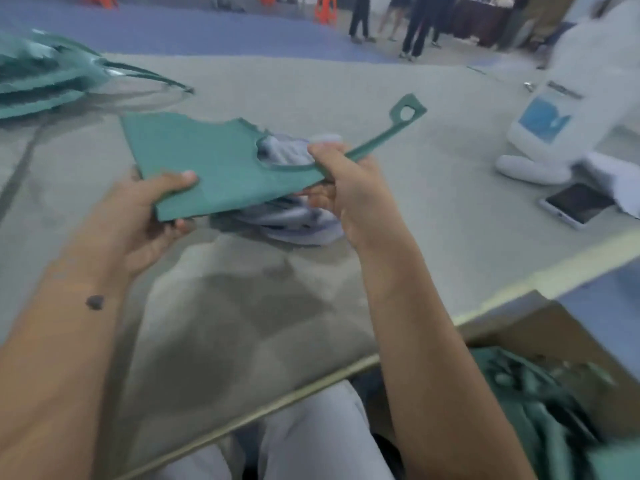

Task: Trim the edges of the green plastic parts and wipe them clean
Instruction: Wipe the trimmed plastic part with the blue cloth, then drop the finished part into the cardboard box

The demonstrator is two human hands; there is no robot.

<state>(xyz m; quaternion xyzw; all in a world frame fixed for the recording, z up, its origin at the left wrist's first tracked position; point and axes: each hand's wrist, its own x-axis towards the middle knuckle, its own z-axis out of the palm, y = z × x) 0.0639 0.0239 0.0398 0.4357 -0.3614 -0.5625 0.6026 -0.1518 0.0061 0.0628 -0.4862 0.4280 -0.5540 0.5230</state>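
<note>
I have the green plastic part (207,161) lifted above the tabletop (415,202), my left hand (156,206) pinching its near corner, my right hand (341,181) gripping its stem with a pale cloth (294,150); wiping seems underway, so next I'd draw the cloth along the edge.

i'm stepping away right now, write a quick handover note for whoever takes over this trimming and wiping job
Left hand: grips the near corner of the green plastic part, held above the table.
Right hand: grips the part's thin arm together with the pale cloth bunched under it.
Pile of green parts at far left; more in the cardboard box at lower right.
Done: cannot tell; the held part's far edge looks ragged.
Left: trim, wipe, continue through the rest.
</note>
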